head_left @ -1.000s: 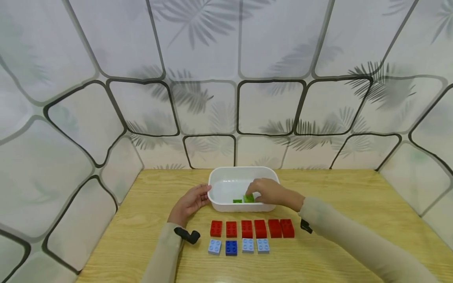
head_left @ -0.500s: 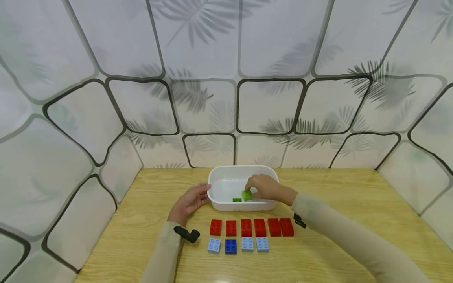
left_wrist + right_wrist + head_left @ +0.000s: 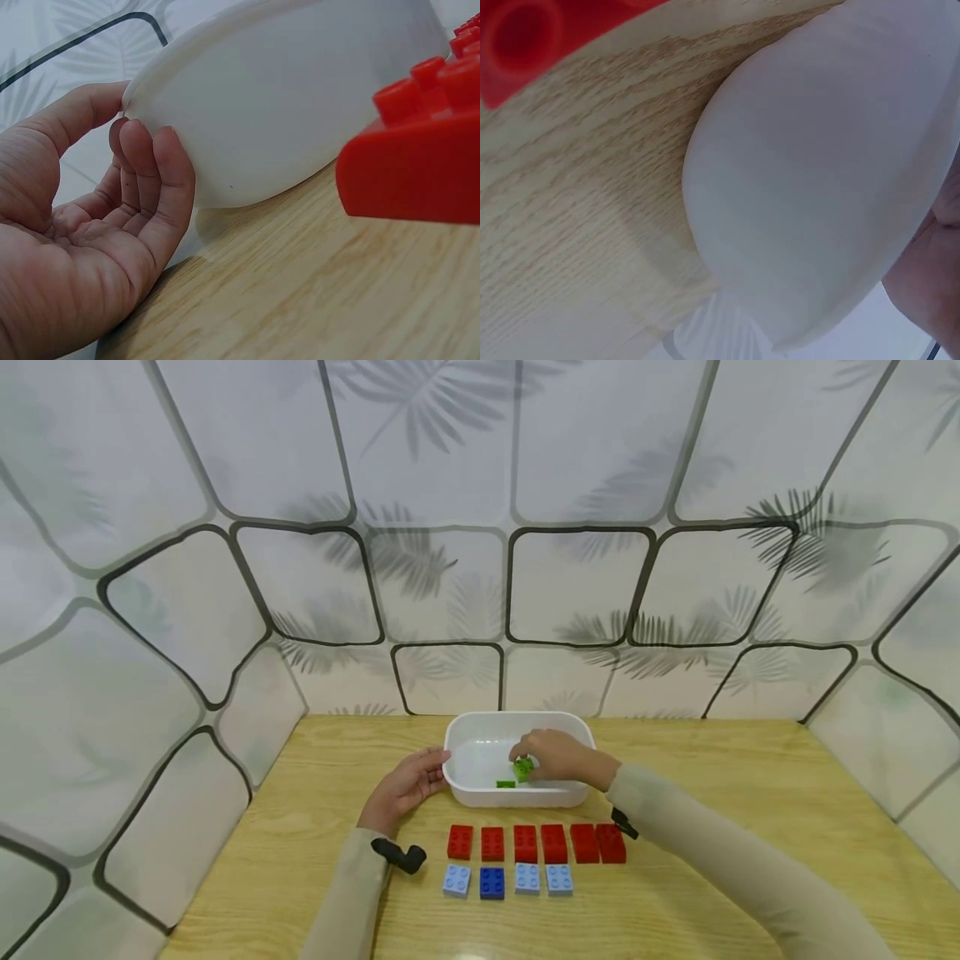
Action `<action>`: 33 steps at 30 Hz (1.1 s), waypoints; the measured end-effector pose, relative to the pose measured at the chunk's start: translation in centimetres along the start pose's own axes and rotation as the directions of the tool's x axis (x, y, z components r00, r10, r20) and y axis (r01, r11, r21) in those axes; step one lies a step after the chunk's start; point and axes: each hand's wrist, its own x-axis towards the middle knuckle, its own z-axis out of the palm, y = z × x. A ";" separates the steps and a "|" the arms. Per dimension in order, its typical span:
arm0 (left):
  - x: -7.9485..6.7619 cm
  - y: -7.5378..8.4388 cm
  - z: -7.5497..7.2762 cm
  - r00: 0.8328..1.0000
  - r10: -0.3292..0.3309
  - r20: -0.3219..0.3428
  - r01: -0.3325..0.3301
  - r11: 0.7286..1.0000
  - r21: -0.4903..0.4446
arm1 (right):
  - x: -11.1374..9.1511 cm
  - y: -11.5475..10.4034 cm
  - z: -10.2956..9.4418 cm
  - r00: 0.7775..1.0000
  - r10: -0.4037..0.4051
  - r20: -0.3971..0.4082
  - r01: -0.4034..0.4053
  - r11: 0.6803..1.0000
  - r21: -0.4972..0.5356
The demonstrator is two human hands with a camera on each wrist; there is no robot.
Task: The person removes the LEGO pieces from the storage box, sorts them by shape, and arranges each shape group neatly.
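A white plastic tub (image 3: 480,797) stands near the back of the wooden table. At its left end my left hand (image 3: 408,785) grips the rim; the left wrist view shows the thumb on the rim and curled fingers (image 3: 174,161) against the outer wall. Inside the tub, my right hand (image 3: 555,755) holds a green toy building brick (image 3: 522,768) by its fingertips. A second green brick (image 3: 506,784) lies by the front wall, partly hidden by it. From the right wrist, the tub's outer wall (image 3: 802,172) covers most of the right hand (image 3: 930,277).
In front of the tub is a row of several red bricks (image 3: 525,843). Nearer me lie a dark blue brick (image 3: 492,883) and 3 light blue ones, among them one at the left end (image 3: 457,880). A patterned cloth wall (image 3: 450,677) rises behind the table.
My right hand has shifted a little left within the tub, and the green brick in its fingers has moved slightly up and away from the front wall. The left hand keeps its hold on the rim.
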 end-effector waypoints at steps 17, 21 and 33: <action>0.6 -0.5 -0.6 1.000 -0.007 0.004 0.007 1.000 0.018 | -0.9 -0.3 -1.4 1.000 -0.024 -0.010 0.025 0.999 0.038; 0.7 -0.7 -0.6 1.000 0.004 -0.002 -0.004 1.000 0.025 | -1.4 -0.5 -2.0 0.999 -0.018 -0.028 0.020 0.997 0.073; 0.6 -0.8 -0.5 0.999 0.008 -0.049 -0.006 0.999 0.033 | -3.9 -0.8 -3.2 0.991 -0.038 -0.129 0.048 0.996 0.073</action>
